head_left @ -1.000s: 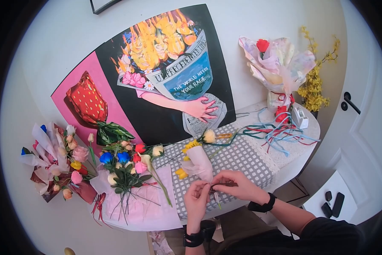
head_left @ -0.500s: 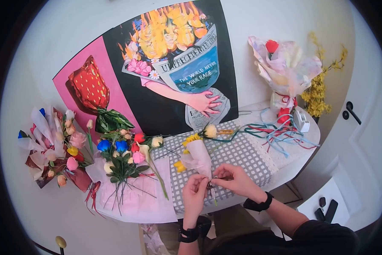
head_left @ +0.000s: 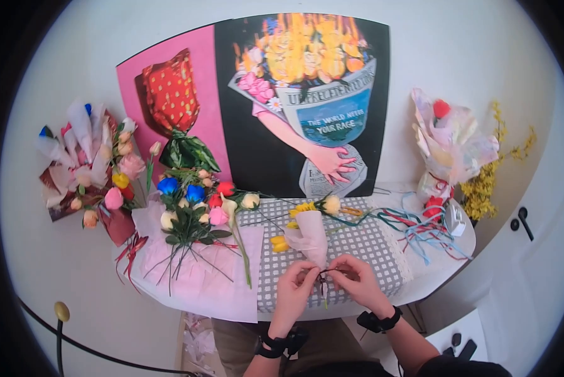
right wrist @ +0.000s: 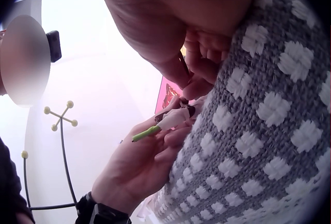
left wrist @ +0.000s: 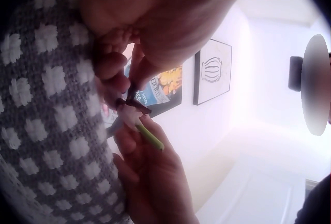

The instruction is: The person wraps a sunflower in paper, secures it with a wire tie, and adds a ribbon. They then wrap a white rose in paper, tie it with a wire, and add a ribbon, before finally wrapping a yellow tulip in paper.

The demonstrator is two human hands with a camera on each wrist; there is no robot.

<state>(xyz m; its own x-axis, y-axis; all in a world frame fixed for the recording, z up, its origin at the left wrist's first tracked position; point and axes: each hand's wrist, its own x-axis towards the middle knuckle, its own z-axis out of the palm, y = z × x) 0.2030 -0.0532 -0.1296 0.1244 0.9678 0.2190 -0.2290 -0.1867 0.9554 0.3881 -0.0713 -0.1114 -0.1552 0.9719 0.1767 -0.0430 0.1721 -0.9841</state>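
Note:
A small bouquet of yellow flowers [head_left: 280, 244] in pale pink wrapping paper [head_left: 313, 242] lies on the table, stem end toward me. Around its gathered neck runs a narrow dark ribbon [left wrist: 140, 106]. My left hand [head_left: 294, 283] pinches the ribbon between thumb and fingertips on the left of the neck. On the right side, my right hand [head_left: 356, 281] pinches a strand of it, and the strand shows dark between thumb and finger in the right wrist view. Below the wrap a green stem [right wrist: 146, 133] sticks out. Fingers partly hide the crossing of the ribbon.
Loose artificial flowers [head_left: 194, 213] lie on pink paper [head_left: 197, 276] to the left. Several ribbons [head_left: 420, 229] are strewn on the right, near a wrapped bouquet [head_left: 451, 144]. A grey checked cloth [head_left: 376, 251] covers the table's middle; a painted board [head_left: 232, 107] leans behind.
The head view has turned, so the scene sits farther right. Both hands stay at the bouquet's neck, where the dark ribbon now shows more clearly between the fingertips.

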